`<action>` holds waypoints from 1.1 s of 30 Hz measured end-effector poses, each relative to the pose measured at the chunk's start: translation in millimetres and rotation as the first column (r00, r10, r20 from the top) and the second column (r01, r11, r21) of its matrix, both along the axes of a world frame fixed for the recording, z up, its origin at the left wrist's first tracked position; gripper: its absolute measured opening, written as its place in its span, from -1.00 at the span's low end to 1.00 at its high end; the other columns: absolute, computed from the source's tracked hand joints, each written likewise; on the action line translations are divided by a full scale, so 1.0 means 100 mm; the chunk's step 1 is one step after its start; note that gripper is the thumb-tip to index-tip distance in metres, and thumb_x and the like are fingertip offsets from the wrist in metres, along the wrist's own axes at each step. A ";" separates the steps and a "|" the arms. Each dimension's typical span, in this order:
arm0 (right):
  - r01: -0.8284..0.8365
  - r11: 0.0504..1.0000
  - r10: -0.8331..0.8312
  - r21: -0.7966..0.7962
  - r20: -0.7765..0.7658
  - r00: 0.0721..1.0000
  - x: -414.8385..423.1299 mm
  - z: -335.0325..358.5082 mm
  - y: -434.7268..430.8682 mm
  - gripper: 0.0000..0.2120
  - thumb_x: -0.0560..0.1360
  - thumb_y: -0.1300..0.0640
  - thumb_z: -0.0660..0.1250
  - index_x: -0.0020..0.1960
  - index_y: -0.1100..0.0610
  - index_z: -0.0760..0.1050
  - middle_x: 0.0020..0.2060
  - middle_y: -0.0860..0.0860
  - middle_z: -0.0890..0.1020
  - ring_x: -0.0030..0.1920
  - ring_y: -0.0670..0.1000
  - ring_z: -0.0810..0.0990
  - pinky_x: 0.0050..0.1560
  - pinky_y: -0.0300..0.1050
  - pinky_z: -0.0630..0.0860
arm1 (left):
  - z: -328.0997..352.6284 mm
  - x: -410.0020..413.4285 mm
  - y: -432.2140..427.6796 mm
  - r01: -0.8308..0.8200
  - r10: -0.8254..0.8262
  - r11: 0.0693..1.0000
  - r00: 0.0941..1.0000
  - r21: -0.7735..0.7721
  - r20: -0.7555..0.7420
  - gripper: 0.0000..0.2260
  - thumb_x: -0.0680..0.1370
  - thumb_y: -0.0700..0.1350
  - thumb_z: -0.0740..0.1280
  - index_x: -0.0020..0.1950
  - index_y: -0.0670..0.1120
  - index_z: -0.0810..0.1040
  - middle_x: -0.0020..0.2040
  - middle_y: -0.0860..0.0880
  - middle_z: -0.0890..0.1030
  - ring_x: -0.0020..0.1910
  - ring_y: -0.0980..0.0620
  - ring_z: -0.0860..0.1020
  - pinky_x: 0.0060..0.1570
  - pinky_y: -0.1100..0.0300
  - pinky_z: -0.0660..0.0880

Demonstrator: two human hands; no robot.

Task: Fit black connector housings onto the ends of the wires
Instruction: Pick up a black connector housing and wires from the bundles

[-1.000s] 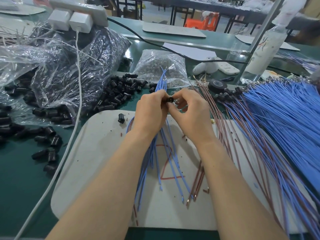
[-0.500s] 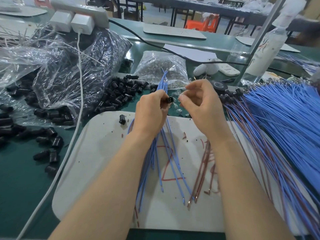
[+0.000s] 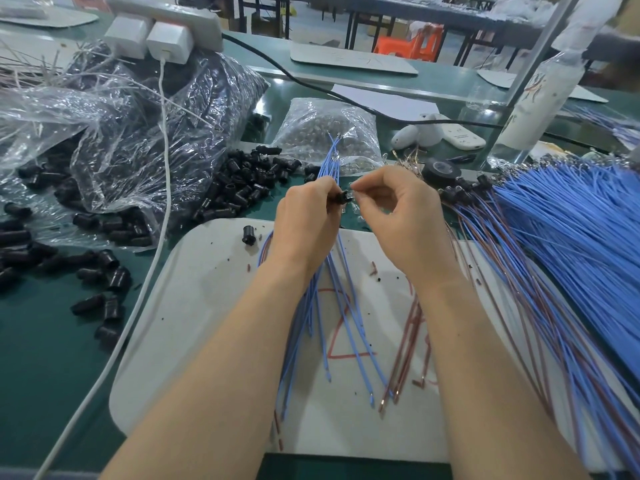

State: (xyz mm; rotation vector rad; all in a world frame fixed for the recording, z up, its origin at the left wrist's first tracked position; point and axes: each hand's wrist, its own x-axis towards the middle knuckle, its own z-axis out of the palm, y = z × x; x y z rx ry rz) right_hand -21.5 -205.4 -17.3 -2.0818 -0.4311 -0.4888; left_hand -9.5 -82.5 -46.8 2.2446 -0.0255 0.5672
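Left hand (image 3: 308, 220) grips a black housing (image 3: 341, 198) plus a bunch of blue wires (image 3: 330, 157) that fans up far and trails down near over the mat. Right hand (image 3: 398, 216) has thumb and forefinger pinched on a wire tip (image 3: 354, 192), touching the housing's open end; tip too small to tell its colour. Both hands sit over the far edge of a white mat (image 3: 207, 306).

Mat has rounded corners and lies on a green table (image 3: 41, 358); red marker lines, crumbs and brown wires (image 3: 410, 334) are on it. One spare housing (image 3: 248, 235) stands at the mat's far-left corner. Loose housings (image 3: 242, 183) are heaped left of the hands and spill from a clear bag (image 3: 138, 133). A white cable (image 3: 162, 202) runs along the mat's left edge. A terminal bag (image 3: 329, 133) lies far, behind the hands. A big blue wire bundle (image 3: 571, 237) crowds the right side, overlapping the mat's right edge. Tape roll (image 3: 441, 169) far right of the hands. Bare mat shows near-left, between left forearm and cable. More benches lie far back.
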 end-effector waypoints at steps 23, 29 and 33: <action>0.108 0.993 -0.109 -0.055 -0.018 0.994 0.12 -0.12 -0.13 -0.85 0.45 0.36 0.34 -0.09 0.17 0.63 -0.23 -0.04 0.63 -0.18 -0.05 0.62 -0.04 -0.30 0.53 | 0.01 -0.02 -0.01 0.219 -0.218 0.976 0.975 0.006 -0.046 -0.88 0.51 -0.21 0.34 0.03 -0.11 0.59 -0.14 -0.03 0.65 -0.12 -0.06 0.57 -0.03 0.00 0.51; 0.070 0.996 -0.073 -0.046 -0.068 0.995 0.13 -0.12 -0.16 -0.84 0.43 0.35 0.36 -0.10 0.14 0.63 -0.25 -0.04 0.64 -0.18 -0.10 0.63 -0.06 -0.38 0.52 | 0.01 -0.02 0.00 0.213 -0.213 0.975 0.977 0.063 -0.002 -0.89 0.51 -0.24 0.33 0.00 -0.14 0.61 -0.14 -0.06 0.66 -0.12 -0.11 0.57 -0.06 -0.01 0.51; 0.061 0.997 -0.065 -0.051 -0.063 0.996 0.12 -0.12 -0.15 -0.84 0.45 0.36 0.35 -0.10 0.14 0.62 -0.24 -0.04 0.64 -0.16 -0.07 0.63 -0.05 -0.35 0.52 | 0.01 -0.01 0.00 0.224 -0.225 0.973 0.974 0.059 0.002 -0.88 0.51 -0.25 0.32 0.01 -0.14 0.60 -0.13 -0.05 0.66 -0.09 -0.09 0.58 -0.04 -0.02 0.51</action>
